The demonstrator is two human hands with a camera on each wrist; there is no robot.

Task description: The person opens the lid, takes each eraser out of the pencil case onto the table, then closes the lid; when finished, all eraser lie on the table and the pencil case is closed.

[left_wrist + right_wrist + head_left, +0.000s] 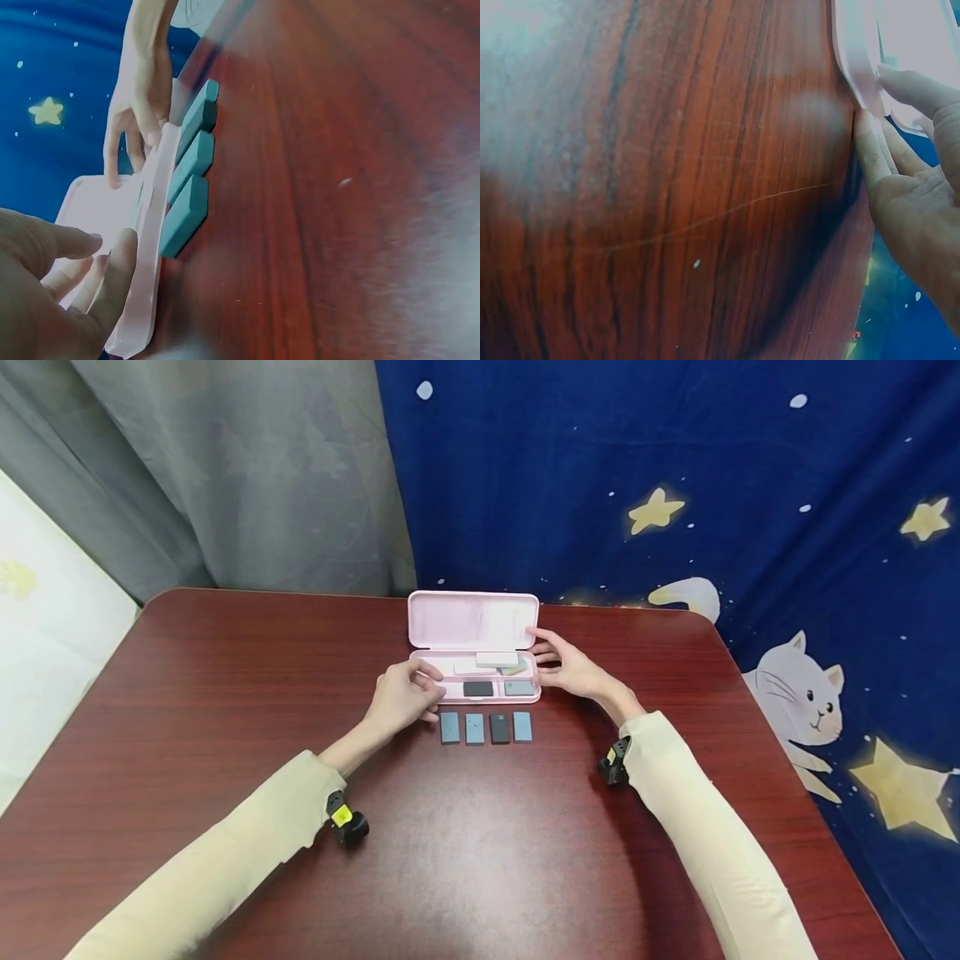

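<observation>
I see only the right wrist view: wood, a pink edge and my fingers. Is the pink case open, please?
Observer: Yes. The case is open, its lid standing up at the back.
Operator: Is anything on the table beside it?
Observer: Four small blocks lie in a row in front of the case.
Operator: Where is the other hand?
Observer: The left hand is at the case's left end; the right hand touches its right end.
</observation>
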